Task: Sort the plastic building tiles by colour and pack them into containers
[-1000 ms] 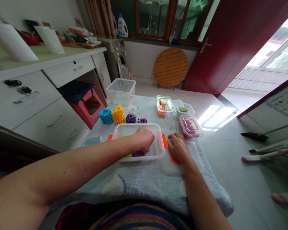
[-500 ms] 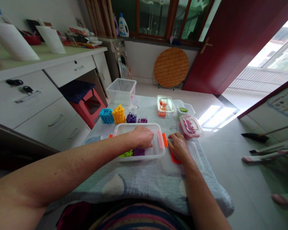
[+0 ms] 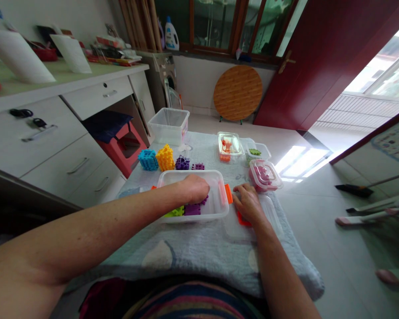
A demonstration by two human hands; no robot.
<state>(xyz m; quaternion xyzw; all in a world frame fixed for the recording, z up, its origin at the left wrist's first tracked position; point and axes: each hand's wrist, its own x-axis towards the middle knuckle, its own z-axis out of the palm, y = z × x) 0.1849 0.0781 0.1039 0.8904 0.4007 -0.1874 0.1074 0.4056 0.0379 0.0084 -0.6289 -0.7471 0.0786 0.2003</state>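
My left hand [image 3: 196, 188] is inside the clear box with orange latches [image 3: 219, 212], its fingers closed on a dark purple piece [image 3: 205, 200] that shows below the knuckles. Green pieces [image 3: 175, 212] and a purple block [image 3: 192, 209] lie in the box near my wrist. My right hand [image 3: 248, 201] rests, fingers loosely apart, on a clear lid [image 3: 269, 217] just right of the box's orange latch [image 3: 228, 193]. Behind the box stand blue [image 3: 148, 160], yellow [image 3: 165, 157] and purple [image 3: 182, 162] cubes, with a flat purple piece [image 3: 198, 166].
A clear bin [image 3: 169, 126] stands at the cloth-covered table's far left. Lidded boxes with orange [image 3: 230, 146] and pink pieces [image 3: 265, 175], and a tub with green pieces [image 3: 255, 152], stand at the right. A red stool [image 3: 121, 144] is beside the table.
My left hand has shifted slightly left inside the box, and a dark purple piece now shows under its fingers. My right hand has stayed on the lid.
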